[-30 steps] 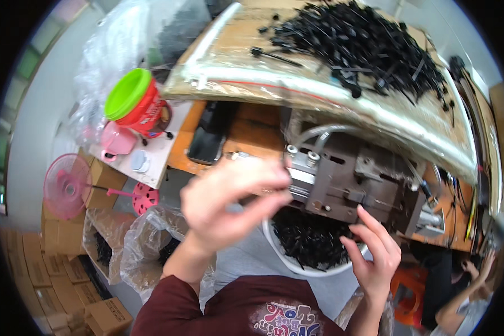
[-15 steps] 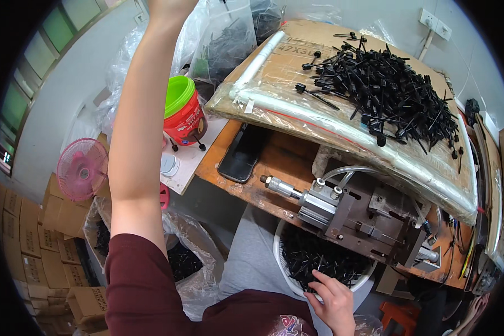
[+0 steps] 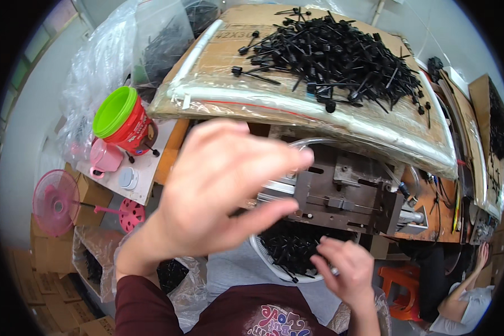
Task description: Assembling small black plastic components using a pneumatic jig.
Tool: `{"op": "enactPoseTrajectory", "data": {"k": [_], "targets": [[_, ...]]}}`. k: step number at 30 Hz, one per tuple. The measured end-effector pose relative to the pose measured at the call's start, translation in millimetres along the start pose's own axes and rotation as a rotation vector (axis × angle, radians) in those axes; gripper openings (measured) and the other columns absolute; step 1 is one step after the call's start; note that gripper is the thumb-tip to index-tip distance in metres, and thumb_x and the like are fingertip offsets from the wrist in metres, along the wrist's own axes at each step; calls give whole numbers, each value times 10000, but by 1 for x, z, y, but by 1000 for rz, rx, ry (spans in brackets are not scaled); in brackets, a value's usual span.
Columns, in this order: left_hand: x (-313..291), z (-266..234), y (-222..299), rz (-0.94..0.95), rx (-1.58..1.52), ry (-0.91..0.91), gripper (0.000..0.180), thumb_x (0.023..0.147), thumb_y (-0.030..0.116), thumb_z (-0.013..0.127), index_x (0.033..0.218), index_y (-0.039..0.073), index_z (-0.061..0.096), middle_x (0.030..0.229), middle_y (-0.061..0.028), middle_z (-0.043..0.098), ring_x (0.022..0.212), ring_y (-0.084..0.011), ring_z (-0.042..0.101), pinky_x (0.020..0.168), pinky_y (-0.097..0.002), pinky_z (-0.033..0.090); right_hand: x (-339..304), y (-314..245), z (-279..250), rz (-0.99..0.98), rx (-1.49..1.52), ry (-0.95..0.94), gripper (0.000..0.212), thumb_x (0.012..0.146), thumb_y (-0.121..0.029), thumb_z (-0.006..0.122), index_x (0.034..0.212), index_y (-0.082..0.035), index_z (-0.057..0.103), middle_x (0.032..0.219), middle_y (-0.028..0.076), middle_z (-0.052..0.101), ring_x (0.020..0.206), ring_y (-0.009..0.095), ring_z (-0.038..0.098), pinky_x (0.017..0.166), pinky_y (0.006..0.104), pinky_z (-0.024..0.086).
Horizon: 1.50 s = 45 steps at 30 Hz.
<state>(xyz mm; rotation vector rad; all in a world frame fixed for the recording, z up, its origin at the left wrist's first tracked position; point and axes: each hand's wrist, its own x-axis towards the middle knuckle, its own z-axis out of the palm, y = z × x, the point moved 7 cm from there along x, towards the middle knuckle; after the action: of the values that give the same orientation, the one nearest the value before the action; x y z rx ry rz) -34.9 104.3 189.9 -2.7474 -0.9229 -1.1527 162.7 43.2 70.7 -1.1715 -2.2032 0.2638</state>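
Observation:
My left hand (image 3: 224,185) is raised large and blurred in front of the bench. Its thumb stands apart from the fingers, and nothing shows between them. Behind it a dark metal jig (image 3: 341,190) with a silver cylinder and clear air tubing is partly covered. My right hand (image 3: 350,269) is at the right rim of a white basket (image 3: 256,246) on my lap. Its fingers are curled; whatever they hold is hidden. Black plastic pieces with thin stems (image 3: 291,246) fill the basket.
A heap of similar black pieces (image 3: 341,61) covers a wrapped cardboard sheet (image 3: 218,61) above the jig. Left stand a red bucket (image 3: 131,131), pink cup (image 3: 106,157) and pink fan (image 3: 56,203). An orange stool (image 3: 400,285) and another person's arm (image 3: 465,285) are lower right.
My left arm has drawn back from the far upper left, bringing the hand before the jig. My right hand has shifted up and right along the basket rim. The view has turned right.

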Motion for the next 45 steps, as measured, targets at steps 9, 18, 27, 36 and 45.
{"op": "enactPoseTrajectory", "data": {"k": [9, 18, 27, 36, 45], "targets": [[-46, 52, 24, -173, -510, 67, 380, 723, 145, 832, 1076, 73, 710, 1021, -66, 739, 895, -188, 695, 835, -345, 513, 138, 41, -71, -135, -157, 410, 143, 770, -39, 710, 906, -47, 667, 920, 86, 673, 888, 281, 618, 767, 355, 491], [-58, 74, 40, -272, -800, 145, 318, 733, 32, 794, 1033, 11, 689, 970, -129, 738, 821, -217, 703, 710, -315, 532, 227, 44, -26, -125, -504, 100, 369, 786, -365, 715, 949, -34, 698, 940, 98, 682, 963, 274, 630, 854, 389, 523], [-19, 46, 53, -164, -1684, 378, 186, 808, 32, 738, 971, -24, 668, 894, -167, 643, 742, -246, 633, 617, -302, 517, 210, 74, -40, 31, -381, -67, 286, 836, -251, 637, 989, -11, 660, 966, 146, 631, 935, 336, 627, 837, 421, 490], [27, 45, 89, 271, -2277, 369, 153, 819, 103, 745, 858, -4, 643, 746, -103, 572, 580, -199, 546, 499, -285, 421, 170, 84, -61, -38, -262, 76, 226, 843, -110, 534, 1022, 24, 569, 1021, 167, 611, 962, 348, 600, 870, 384, 458], [40, 44, 100, 494, -2456, 302, 223, 830, 174, 751, 745, 16, 619, 599, -40, 501, 418, -152, 459, 381, -269, 325, 155, 84, -61, -65, -332, 148, 202, 912, -92, 557, 1082, 1, 615, 1204, 135, 620, 1103, 330, 600, 962, 372, 448]]}}
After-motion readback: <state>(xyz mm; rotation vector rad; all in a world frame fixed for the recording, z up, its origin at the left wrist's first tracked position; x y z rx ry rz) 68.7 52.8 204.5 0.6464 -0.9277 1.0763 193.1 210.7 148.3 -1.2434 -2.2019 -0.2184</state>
